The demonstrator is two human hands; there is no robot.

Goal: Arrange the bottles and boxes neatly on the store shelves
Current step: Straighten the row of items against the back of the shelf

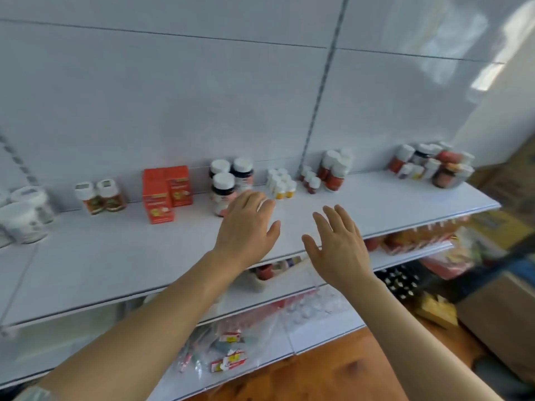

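Note:
Both hands reach over a white top shelf [121, 256]. My left hand [247, 227] hovers with straight fingers just in front of three dark white-capped bottles [224, 183]. Empty and spread, my right hand [335, 241] is over the shelf's front edge. Two orange boxes [165, 192] stand left of the dark bottles, and two small amber bottles [100, 196] stand further left. Several small white bottles [280, 182], red bottles [333, 169] and a jumbled cluster of bottles [431, 164] line the back to the right.
Large white jars [24, 215] stand at the shelf's far left. Lower shelves [318, 328] hold plastic bags with small boxes [228, 351] and red packets [411, 241]. A crate of dark bottles [401, 280] and a cardboard box [498, 319] stand on the wooden floor at right.

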